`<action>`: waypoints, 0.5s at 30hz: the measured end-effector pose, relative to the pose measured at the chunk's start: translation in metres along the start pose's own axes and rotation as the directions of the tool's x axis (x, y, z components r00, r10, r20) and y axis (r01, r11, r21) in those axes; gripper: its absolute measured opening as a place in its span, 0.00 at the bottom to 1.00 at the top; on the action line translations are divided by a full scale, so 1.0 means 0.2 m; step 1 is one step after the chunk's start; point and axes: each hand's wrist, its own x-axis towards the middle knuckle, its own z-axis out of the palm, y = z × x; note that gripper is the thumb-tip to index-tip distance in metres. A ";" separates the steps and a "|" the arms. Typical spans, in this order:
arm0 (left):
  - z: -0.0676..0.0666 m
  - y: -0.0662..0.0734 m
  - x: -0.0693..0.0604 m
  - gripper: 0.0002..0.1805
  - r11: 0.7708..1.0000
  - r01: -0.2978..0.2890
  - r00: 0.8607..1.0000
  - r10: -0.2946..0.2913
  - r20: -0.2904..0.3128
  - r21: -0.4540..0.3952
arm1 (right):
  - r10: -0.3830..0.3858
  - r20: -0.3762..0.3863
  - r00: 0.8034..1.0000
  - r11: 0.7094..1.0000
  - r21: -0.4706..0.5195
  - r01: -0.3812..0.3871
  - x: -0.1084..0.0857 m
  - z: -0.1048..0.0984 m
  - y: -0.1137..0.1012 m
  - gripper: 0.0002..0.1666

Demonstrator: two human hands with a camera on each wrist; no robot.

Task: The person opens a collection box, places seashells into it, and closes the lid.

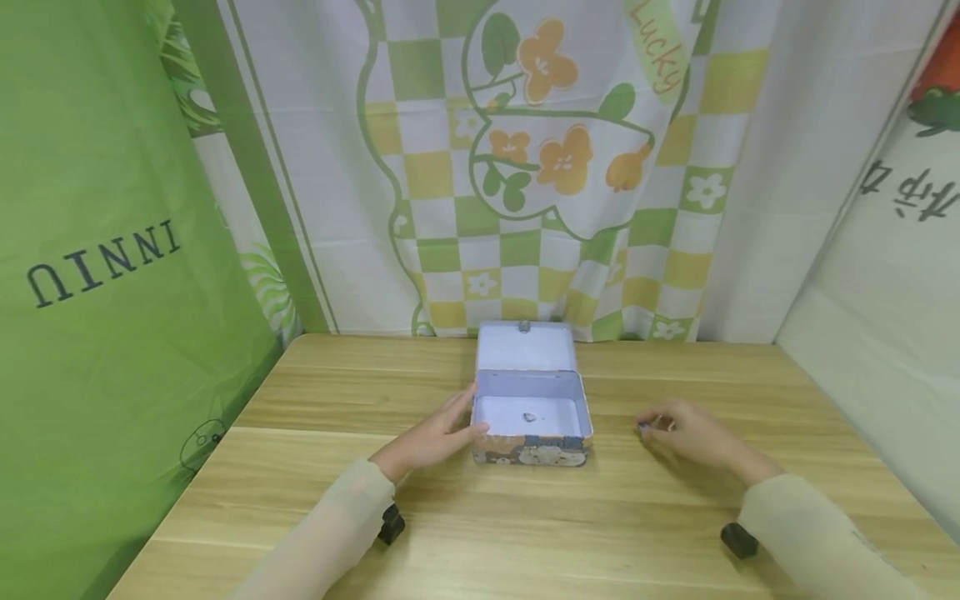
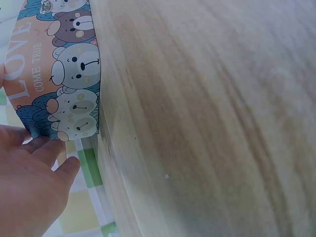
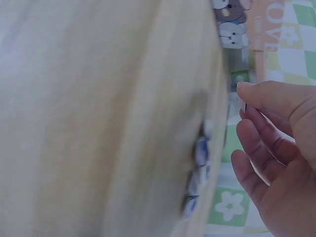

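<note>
A hinged tin box (image 1: 531, 451) stands with its lid (image 1: 525, 348) raised at the back; a small shiny mark or object (image 1: 528, 417) shows on its white floor. My left hand (image 1: 435, 437) rests against the box's left side, thumb at the front left rim. In the left wrist view, the fingers of the left hand (image 2: 32, 182) touch the bear-printed tin (image 2: 76, 64), fairly straight. To the right of the box, my right hand (image 1: 690, 433) is held low over the table. In the right wrist view, the right hand (image 3: 281, 153) pinches a small thin piece (image 3: 243, 105) between thumb and index finger.
Several small blue-and-white pieces (image 3: 201, 150) lie in a row on the wooden table (image 3: 123, 123) near the right hand. A patterned curtain (image 1: 525, 258) hangs behind the table, green cloth (image 1: 112, 333) at the left, pale cloth (image 1: 885, 317) at the right.
</note>
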 end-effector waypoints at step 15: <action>0.00 -0.02 0.01 0.46 0.999 -0.041 0.999 0.041 0.001 0.022 | -0.042 -0.030 0.999 0.995 0.086 0.044 0.05 -0.09 -0.17 0.14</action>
